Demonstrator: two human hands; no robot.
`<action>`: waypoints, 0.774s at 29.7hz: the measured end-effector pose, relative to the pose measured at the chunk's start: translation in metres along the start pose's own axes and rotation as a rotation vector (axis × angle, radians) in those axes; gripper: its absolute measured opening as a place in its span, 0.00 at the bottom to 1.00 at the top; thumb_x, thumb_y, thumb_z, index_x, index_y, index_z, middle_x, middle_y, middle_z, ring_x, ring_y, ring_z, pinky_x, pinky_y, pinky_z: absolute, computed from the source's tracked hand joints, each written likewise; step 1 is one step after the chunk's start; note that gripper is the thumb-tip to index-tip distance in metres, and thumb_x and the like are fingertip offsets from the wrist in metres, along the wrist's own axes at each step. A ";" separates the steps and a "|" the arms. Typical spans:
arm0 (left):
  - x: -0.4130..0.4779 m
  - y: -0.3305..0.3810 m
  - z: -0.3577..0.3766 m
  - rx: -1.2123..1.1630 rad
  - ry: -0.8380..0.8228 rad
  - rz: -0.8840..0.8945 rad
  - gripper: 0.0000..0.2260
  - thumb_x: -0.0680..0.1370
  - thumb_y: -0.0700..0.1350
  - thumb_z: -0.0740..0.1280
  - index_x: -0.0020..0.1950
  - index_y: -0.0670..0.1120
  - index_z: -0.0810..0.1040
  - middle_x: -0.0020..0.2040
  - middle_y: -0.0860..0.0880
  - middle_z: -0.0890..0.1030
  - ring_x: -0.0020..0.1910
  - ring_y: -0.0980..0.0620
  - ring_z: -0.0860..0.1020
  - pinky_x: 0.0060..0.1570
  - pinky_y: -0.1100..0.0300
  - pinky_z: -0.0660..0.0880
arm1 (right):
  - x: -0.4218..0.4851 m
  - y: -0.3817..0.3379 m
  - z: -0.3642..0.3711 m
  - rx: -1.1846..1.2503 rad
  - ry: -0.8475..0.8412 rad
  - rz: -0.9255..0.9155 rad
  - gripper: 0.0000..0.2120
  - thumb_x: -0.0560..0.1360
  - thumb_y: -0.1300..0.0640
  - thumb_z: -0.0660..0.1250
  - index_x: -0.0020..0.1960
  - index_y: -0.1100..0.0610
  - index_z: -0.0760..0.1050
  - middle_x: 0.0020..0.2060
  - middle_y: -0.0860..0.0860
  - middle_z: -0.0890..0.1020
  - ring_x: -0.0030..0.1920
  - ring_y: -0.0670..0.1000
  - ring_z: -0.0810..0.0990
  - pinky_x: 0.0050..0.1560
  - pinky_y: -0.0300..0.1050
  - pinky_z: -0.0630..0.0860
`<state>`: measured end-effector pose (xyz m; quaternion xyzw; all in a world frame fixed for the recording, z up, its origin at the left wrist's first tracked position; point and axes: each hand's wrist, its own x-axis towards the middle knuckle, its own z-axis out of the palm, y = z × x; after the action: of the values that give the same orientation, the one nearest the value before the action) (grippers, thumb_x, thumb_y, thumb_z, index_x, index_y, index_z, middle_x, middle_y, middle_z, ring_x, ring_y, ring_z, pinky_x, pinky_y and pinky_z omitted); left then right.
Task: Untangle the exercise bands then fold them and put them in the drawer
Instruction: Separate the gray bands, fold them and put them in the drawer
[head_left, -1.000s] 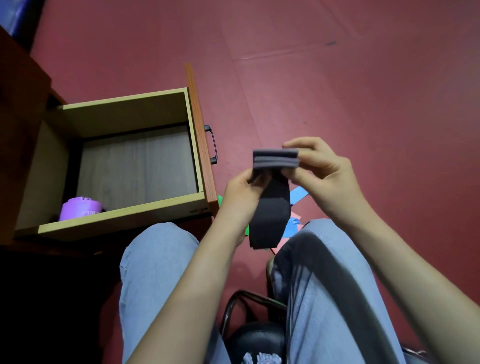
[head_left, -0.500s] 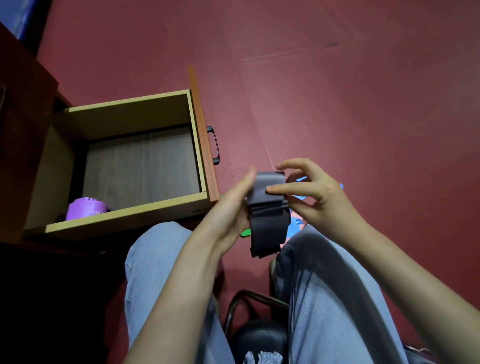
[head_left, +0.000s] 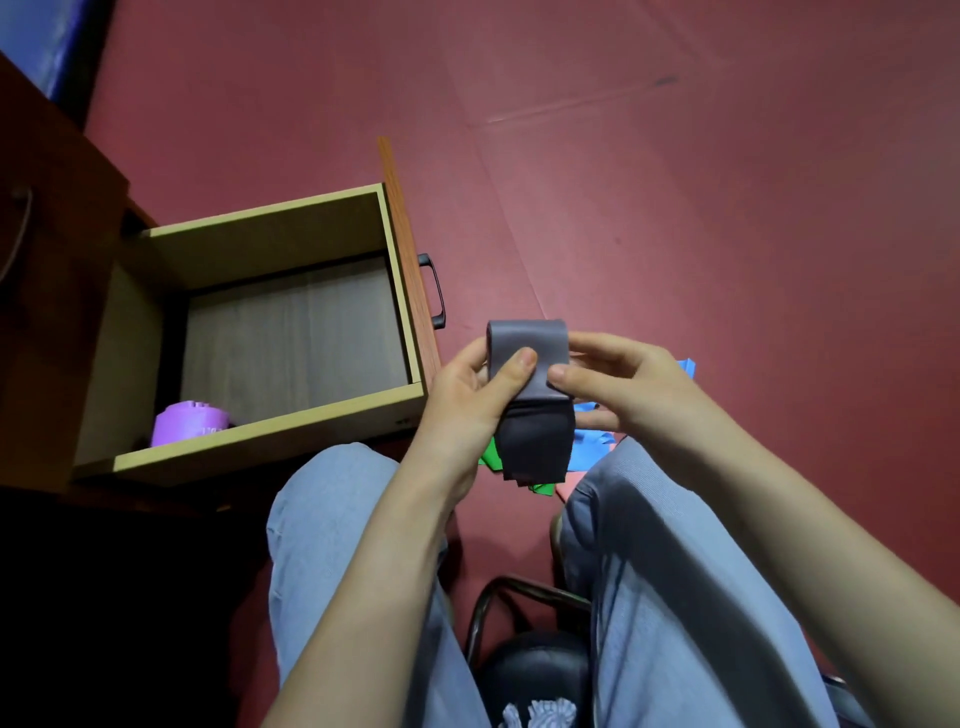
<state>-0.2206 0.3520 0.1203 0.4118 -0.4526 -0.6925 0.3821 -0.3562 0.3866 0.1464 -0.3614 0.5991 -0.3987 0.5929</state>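
Observation:
A dark grey exercise band (head_left: 530, 364) is folded into a short thick stack, its loose end hanging down between my knees. My left hand (head_left: 467, 400) grips the stack from the left, thumb pressed on its front. My right hand (head_left: 623, 384) pinches its right edge with the fingertips. Behind the grey band, a blue band (head_left: 592, 447) and a green band (head_left: 537, 486) lie on the red floor, mostly hidden. The open wooden drawer (head_left: 260, 431) stands to the left, with a rolled purple band (head_left: 189, 423) in its near corner.
The drawer front with its black handle (head_left: 434, 291) juts out just left of my hands. My legs in blue jeans (head_left: 675, 597) fill the bottom, above a black chair seat (head_left: 530, 675). A dark cabinet (head_left: 47, 218) rises at the left.
My hands dropped lower with the grey band, then folded more of it over, so the stack is thicker and the hanging tail shorter. My left thumb now presses on its front.

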 end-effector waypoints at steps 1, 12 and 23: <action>0.000 -0.001 0.000 0.008 0.005 0.006 0.06 0.76 0.39 0.63 0.48 0.48 0.77 0.39 0.52 0.84 0.40 0.56 0.81 0.42 0.64 0.78 | 0.001 -0.001 -0.001 0.017 -0.016 0.026 0.12 0.72 0.60 0.68 0.55 0.57 0.77 0.49 0.55 0.82 0.46 0.51 0.82 0.53 0.49 0.80; -0.010 -0.019 -0.001 0.075 -0.142 -0.248 0.16 0.71 0.62 0.63 0.51 0.55 0.80 0.52 0.55 0.83 0.56 0.56 0.78 0.61 0.53 0.70 | 0.005 -0.009 -0.013 0.244 0.045 -0.023 0.06 0.72 0.64 0.66 0.44 0.55 0.78 0.34 0.46 0.82 0.33 0.46 0.80 0.35 0.38 0.78; -0.009 -0.011 -0.001 0.090 -0.104 -0.233 0.09 0.78 0.45 0.59 0.45 0.47 0.78 0.37 0.52 0.83 0.37 0.56 0.80 0.42 0.61 0.76 | 0.008 -0.018 -0.011 0.128 0.199 -0.265 0.12 0.71 0.68 0.66 0.52 0.56 0.77 0.41 0.50 0.79 0.35 0.40 0.79 0.39 0.35 0.80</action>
<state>-0.2176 0.3627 0.1120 0.4420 -0.4516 -0.7315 0.2562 -0.3679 0.3723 0.1590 -0.3578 0.5753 -0.5445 0.4946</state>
